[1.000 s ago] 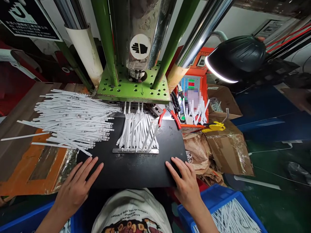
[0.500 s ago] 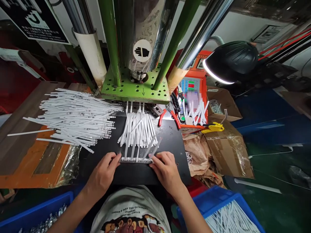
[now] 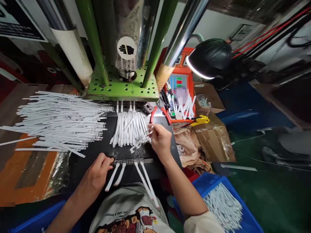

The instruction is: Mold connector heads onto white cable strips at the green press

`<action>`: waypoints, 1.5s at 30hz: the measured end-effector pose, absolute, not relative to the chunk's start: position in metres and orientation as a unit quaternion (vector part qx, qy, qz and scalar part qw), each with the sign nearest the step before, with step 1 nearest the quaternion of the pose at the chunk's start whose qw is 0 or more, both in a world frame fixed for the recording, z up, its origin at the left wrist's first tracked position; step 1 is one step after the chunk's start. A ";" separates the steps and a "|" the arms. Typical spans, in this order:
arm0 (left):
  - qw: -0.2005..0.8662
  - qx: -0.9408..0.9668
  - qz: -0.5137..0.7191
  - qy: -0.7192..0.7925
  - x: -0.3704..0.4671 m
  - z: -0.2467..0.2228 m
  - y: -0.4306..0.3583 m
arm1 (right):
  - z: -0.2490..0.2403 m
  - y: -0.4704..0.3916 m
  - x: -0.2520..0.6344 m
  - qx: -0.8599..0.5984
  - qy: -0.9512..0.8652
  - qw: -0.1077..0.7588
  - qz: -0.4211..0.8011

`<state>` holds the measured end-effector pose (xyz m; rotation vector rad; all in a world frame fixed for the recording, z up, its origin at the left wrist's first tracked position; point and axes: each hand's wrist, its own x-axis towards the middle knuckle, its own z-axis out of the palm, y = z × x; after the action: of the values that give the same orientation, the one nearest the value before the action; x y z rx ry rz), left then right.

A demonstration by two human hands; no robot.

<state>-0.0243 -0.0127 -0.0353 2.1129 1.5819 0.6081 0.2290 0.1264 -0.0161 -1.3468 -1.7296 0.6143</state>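
Note:
My left hand (image 3: 98, 170) is closed in a pinch on the left end of a narrow metal bar (image 3: 148, 160) on the black work plate. Four-sided white flat strips (image 3: 145, 176) stick out of the bar's near edge towards my lap. My right hand (image 3: 160, 140) is raised beyond the bar's right end, its fingers closed on a knobbly white plastic runner (image 3: 141, 142). Behind that runner lies a row of short white strips (image 3: 127, 127), partly covered by it. Red-handled pliers (image 3: 167, 115) lie just past my right hand.
A green press plate (image 3: 123, 92) stands at the back. To the left is a big heap of white strips (image 3: 63, 119). A red control box (image 3: 190, 81), a lit lamp (image 3: 209, 58), cardboard boxes (image 3: 216, 142) and a blue bin (image 3: 247, 216) of strips are on the right.
My right hand has left the bar's right end and moved up, now gripping the white runner. The strips on the bar, upright before, now point towards me. The view has shifted right.

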 end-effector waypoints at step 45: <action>0.033 0.670 0.168 0.722 -0.076 -0.006 0.064 | 0.016 0.150 0.184 -0.525 -0.851 -0.023 0.005</action>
<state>-0.0765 0.0643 -0.0064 2.0616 2.2214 0.5179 0.1838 0.1496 0.0159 -1.6728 -2.7135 0.0156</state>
